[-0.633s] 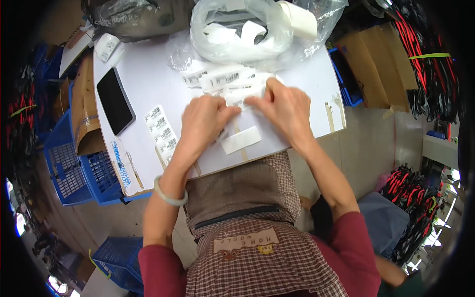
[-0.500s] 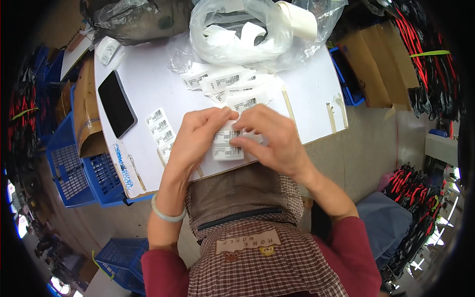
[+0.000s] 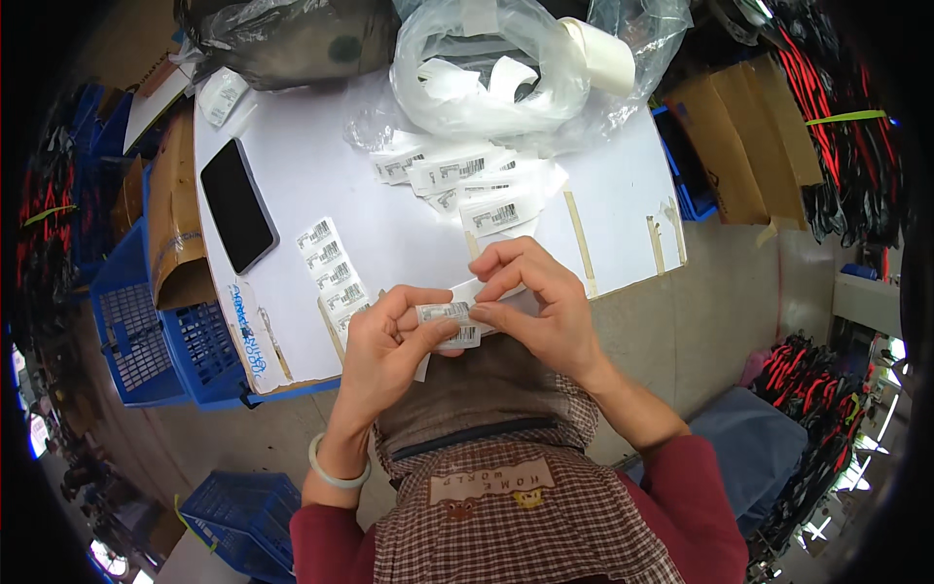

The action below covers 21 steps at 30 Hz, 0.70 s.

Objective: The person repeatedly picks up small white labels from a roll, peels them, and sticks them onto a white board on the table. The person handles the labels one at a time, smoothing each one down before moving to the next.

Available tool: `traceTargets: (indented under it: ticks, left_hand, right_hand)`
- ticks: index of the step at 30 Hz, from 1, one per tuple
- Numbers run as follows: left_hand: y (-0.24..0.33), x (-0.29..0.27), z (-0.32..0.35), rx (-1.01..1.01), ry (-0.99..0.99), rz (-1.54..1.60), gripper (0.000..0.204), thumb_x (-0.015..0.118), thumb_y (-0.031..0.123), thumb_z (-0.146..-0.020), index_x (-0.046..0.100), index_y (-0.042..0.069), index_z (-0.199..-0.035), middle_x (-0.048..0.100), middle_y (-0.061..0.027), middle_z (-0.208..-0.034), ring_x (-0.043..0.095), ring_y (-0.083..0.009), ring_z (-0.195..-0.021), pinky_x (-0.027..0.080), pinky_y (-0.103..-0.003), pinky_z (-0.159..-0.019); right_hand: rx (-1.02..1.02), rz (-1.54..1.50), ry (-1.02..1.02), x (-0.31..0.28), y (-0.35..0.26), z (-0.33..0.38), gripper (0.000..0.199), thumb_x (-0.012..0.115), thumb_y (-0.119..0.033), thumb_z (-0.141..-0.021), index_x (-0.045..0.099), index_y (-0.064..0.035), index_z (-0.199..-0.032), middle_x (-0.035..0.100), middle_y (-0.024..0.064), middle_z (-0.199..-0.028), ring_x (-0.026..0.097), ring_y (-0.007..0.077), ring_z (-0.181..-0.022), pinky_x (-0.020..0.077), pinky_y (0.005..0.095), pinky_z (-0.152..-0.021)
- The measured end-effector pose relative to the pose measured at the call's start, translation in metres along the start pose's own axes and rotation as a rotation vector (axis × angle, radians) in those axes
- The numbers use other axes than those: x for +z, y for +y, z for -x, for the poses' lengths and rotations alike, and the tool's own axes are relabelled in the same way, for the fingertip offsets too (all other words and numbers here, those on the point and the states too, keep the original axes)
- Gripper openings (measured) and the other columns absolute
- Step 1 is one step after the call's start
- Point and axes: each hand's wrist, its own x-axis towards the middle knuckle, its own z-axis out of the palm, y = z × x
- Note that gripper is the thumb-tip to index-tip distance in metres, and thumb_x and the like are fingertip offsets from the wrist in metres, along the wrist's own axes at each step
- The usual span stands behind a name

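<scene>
My left hand [image 3: 381, 352] pinches a small white strip of barcode labels [image 3: 463, 340] between thumb and fingers, just over the table's front edge. From the other side my right hand [image 3: 553, 321] grips the strip's right end, thumb and fingertips closed. A white piece shows behind the right fingertips; I cannot tell whether it belongs to the same strip. Beside my left hand a longer strip of barcode labels [image 3: 325, 255] lies flat on the white table [image 3: 389, 229]. Beyond my hands is a loose pile of barcode labels [image 3: 502, 211].
A black phone [image 3: 237, 206] lies at the table's left. Along the back are a dark plastic bag [image 3: 292, 47], a clear bag [image 3: 413, 90] with white scraps, and a white roll [image 3: 605, 60]. Blue crates [image 3: 136, 326] and cardboard boxes [image 3: 747, 146] flank the table.
Both hands have come back toward me, from over the table to its front edge, with the label strip lifted along. My left fingers now pinch it in view.
</scene>
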Motion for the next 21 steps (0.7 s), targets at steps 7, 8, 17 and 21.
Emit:
traceTargets:
  ticks: [7,8,17,21]
  left_hand:
    - [-0.005,-0.007,0.009,0.068,0.009,-0.154,0.023,0.061,0.000,-0.093,0.060,-0.006,-0.115,0.072,-0.0091,-0.086,0.065,-0.0067,-0.075,0.049,-0.018,-0.062]
    - [-0.005,-0.006,0.010,0.053,0.010,-0.160,0.024,0.061,-0.002,-0.093,0.060,-0.007,-0.116,0.071,-0.0100,-0.090,0.066,-0.0081,-0.076,0.050,-0.019,-0.065]
    - [-0.015,-0.017,0.025,-0.196,0.097,-0.254,0.017,0.062,0.001,-0.091,0.063,-0.007,-0.106,0.070,-0.0099,-0.083,0.066,-0.0108,-0.072,0.051,-0.021,-0.063]
    - [-0.025,-0.029,0.024,-0.178,0.042,-0.197,0.018,0.063,0.004,-0.091,0.065,-0.006,-0.106,0.070,-0.0108,-0.084,0.066,-0.0126,-0.072,0.053,-0.024,-0.064]
  right_hand:
    - [0.155,-0.099,-0.126,0.005,-0.008,0.002,0.022,0.075,0.000,-0.075,0.064,-0.0022,-0.094,0.064,0.0086,-0.108,0.063,0.0211,-0.099,0.0521,0.0314,-0.079]
    - [0.152,-0.086,-0.111,0.006,-0.008,0.003,0.021,0.075,0.000,-0.075,0.064,-0.0023,-0.093,0.064,0.0085,-0.108,0.062,0.0213,-0.100,0.0519,0.0318,-0.081]
    - [0.129,-0.173,0.145,-0.017,-0.005,-0.006,0.013,0.072,0.001,-0.080,0.061,-0.0023,-0.085,0.065,0.0131,-0.107,0.063,0.0193,-0.100,0.0511,0.0301,-0.081]
    - [0.537,-0.364,0.029,-0.035,-0.011,-0.011,0.008,0.068,-0.001,-0.086,0.060,0.0002,-0.086,0.068,0.0112,-0.087,0.065,0.0131,-0.077,0.0511,0.0246,-0.067]
